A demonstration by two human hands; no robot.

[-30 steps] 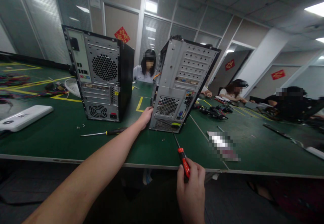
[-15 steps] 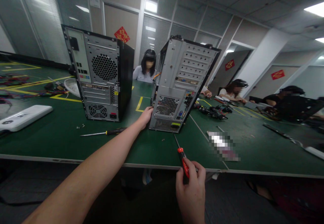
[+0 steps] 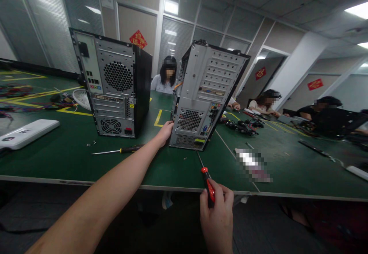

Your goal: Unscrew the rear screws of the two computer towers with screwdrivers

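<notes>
A grey computer case (image 3: 198, 89) stands slightly tilted on the green table, its back panel with slots and ports facing me. My left hand (image 3: 166, 132) grips its lower left edge; some of the fingertips are hidden there. My right hand (image 3: 217, 212) is closed round the red and black handle of a screwdriver (image 3: 204, 170). The shaft points up and away, its tip at the bottom edge of the case; whether it touches a screw cannot be made out. A few tiny screws (image 3: 185, 158) lie on the table below the case.
Left stands a second computer case (image 3: 115, 89), with a yellow-black screwdriver (image 3: 117, 151) before it. A white power bank-like block (image 3: 31, 132) lies farther left. Right are a blurred-out flat object (image 3: 251, 166) and black cables (image 3: 244, 125). Several people sit across the table (image 3: 115, 169).
Almost nothing differs. Both hands, the screwdriver and the computer case keep their places; the view has shifted very slightly.
</notes>
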